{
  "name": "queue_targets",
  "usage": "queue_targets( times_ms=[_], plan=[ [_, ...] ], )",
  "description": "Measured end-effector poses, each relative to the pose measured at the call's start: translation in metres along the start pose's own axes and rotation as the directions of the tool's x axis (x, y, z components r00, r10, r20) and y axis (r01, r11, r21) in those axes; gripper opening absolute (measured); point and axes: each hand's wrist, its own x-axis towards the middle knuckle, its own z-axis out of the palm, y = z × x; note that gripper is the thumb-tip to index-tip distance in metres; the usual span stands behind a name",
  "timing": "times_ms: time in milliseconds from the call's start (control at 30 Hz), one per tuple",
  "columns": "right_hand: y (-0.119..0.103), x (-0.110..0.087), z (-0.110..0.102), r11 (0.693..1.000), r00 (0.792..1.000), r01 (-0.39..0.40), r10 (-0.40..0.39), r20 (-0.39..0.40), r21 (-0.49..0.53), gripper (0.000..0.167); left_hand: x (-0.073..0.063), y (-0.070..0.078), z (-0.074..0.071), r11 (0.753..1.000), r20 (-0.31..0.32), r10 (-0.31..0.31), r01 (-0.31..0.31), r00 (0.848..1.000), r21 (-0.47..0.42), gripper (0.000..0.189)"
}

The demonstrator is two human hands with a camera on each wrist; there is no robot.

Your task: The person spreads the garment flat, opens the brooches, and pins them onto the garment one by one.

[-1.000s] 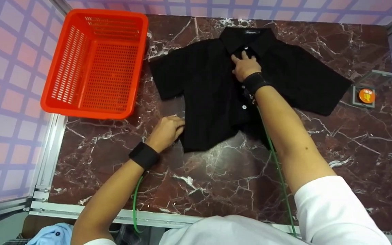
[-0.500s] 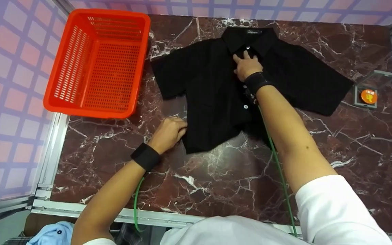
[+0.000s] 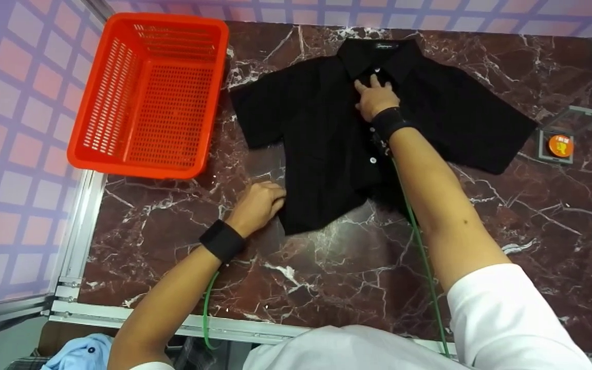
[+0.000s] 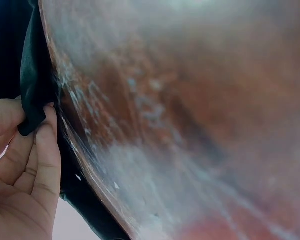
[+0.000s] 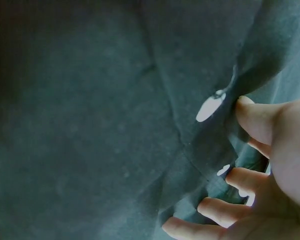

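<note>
Shirt [image 3: 316, 149], black and short-sleeved, lies spread on the bench [image 3: 321, 288], with marble surface stretching between it and the near edge. Left hand [image 3: 257, 205] pinches its side edge between closed fingers [image 4: 47, 155]; right hand [image 3: 378, 100], fingers splayed, rests below the collar [image 3: 405, 61].

Your wear: one white top [image 3: 337, 352]; one short white right sleeve [image 3: 501, 308]; one broad black left wristband [image 3: 222, 241], one matching right wristband [image 3: 391, 122]; two thin green cables [image 3: 415, 232], one trailing from each wristband.
</note>
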Motion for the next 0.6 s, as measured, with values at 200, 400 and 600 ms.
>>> queue_targets(
  times_ms=[200,400,600],
  plan=[
    [0.0008,0.0035,0.0008,1.000,1.000,-0.010,0.010,0.001,0.001,0.063,-0.0024,0.0005,0.0020,1.000,-0.002,-0.007,0.007,1.000,-0.022,0.007],
    [0.0007,0.0058,0.0022,1.000,1.000,-0.018,0.018,0.007,-0.002,0.063,-0.0052,0.0016,0.0029,0.998,0.000,-0.008,0.008,1.000,-0.054,0.008],
    [0.0006,0.0042,0.0023,1.000,1.000,-0.016,0.016,0.003,-0.004,0.063,-0.0076,0.0021,0.0039,0.997,-0.009,0.001,-0.001,1.000,-0.082,0.010]
  ],
)
